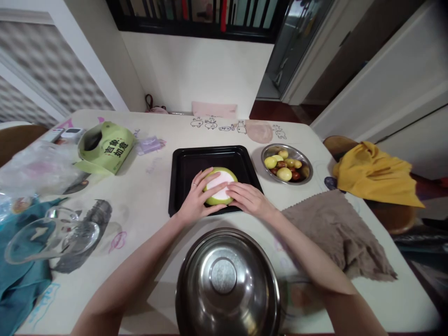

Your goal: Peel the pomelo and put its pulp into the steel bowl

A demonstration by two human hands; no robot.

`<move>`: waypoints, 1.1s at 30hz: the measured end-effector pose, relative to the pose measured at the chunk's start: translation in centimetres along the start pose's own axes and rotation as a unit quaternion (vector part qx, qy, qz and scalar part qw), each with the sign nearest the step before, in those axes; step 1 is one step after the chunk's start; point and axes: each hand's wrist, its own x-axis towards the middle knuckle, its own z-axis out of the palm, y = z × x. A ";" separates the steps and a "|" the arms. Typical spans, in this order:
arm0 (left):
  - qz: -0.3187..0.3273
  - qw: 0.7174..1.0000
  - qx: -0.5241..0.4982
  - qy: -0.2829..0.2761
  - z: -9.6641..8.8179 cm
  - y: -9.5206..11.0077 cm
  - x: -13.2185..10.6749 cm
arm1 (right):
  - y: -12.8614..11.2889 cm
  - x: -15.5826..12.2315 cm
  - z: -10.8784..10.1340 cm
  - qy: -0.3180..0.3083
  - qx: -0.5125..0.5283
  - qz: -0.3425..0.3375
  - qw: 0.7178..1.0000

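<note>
Fruit [219, 184], green-skinned with a pale pinkish-white face turned up, sits over the near part of a black tray [185, 163] on the white bench [154, 196]; cannot tell whether its underside touches the tray floor.

Left hand [195, 199]: half open, fingers spread across the fruit's left side and onto the pale face, thumb along the near edge; has hold of the fruit. A ring [194, 184] shows on one finger. Right hand [252, 200]: half open, fingers bent together, fingertips on the right part of the face and edge. Contact is clear; cannot tell whether it grips or only steadies.

Large steel bowl [224, 275]: just nearer the wearer than the tray, between the two forearms, cut off by the lower edge of view. Small steel bowl [306, 169]: right of the tray, apart from it, holding small round fruits [284, 174], yellow-green and reddish brown.

Brown cloth [336, 228]: on the bench, right of the right forearm, partly crumpled. Yellow cloth [378, 172]: draped at the right, beyond the bench edge.

Left side of bench: green visor [121, 151] with dark lettering, a pale purple packet [150, 145] beside it; teal cloth [21, 280] at the edge.
</note>
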 end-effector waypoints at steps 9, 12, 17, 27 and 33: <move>0.001 1.000 0.003 -0.019 -0.2 0.3 0.7 | -0.1 -0.1 0.2 0.018 -0.010 -0.004 1.000; 0.004 1.000 -0.001 -0.016 -0.1 0.3 1.0 | 0.1 -0.3 0.3 -0.019 0.003 0.011 1.000; 0.001 1.000 -0.015 -0.013 0.1 0.2 1.6 | 0.3 -0.5 0.4 -0.017 -0.002 0.002 1.000; 0.005 0.999 0.000 -0.035 0.3 0.0 1.7 | 0.0 -0.8 0.3 0.000 -0.035 -0.016 0.999; 0.002 0.999 0.002 -0.041 0.7 0.5 1.8 | 0.3 -2.8 1.6 -0.024 0.025 0.032 0.999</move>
